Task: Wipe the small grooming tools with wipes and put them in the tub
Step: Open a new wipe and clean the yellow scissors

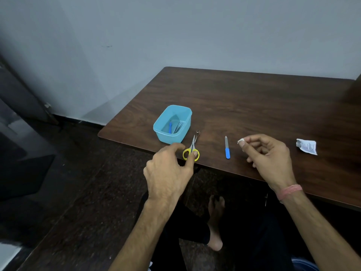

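Head view: the left hand [168, 169] has a curled forefinger on the yellow scissors [191, 151]; whether it grips them, I cannot tell. The tub [172, 124] stands at 11 o'clock from them. The right hand [267, 153] pinches a wipe [240, 141]. The nail file [227, 148] lies between the hands, and a torn sachet [306, 146] lies at 3 o'clock.

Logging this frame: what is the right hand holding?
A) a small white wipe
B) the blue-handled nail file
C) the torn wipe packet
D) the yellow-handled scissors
A: the right hand pinches a small white wipe at its fingertips. The nail file and the packet lie untouched on the table, and the scissors are at the left hand.
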